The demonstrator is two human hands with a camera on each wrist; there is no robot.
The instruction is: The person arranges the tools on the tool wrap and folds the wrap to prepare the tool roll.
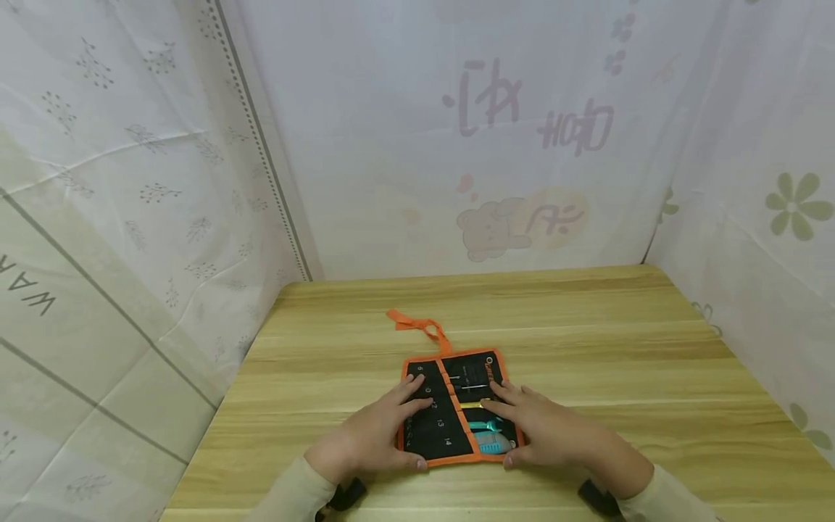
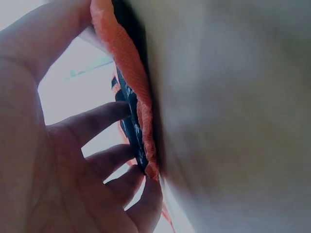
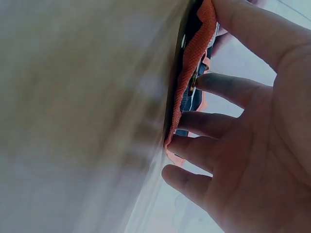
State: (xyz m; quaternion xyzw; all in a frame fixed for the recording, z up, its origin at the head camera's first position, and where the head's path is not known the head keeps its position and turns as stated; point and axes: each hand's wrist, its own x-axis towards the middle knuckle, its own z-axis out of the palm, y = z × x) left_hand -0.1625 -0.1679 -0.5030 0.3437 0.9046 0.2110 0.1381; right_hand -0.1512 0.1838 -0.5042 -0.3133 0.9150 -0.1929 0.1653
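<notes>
A black roll-up tool pouch point(image 1: 427, 433) with orange trim lies unrolled on the table, numbers printed on its left panel. Its right panel holds a light-blue handle point(image 1: 491, 444), a teal tool point(image 1: 484, 425) and a yellow piece point(image 1: 470, 405); their kinds are partly hidden. My left hand point(image 1: 375, 433) rests on the pouch's left side, fingers spread on the fabric and thumb at the near edge. On the right side lies my right hand point(image 1: 554, 429), its fingertips touching the border. Both wrist views show extended fingers along the orange trim point(image 2: 127, 58).
An orange tie strap point(image 1: 417, 323) trails from the pouch's far edge across the wood-grain table point(image 1: 587, 326). Printed curtains point(image 1: 391, 145) hang behind the table and along both sides.
</notes>
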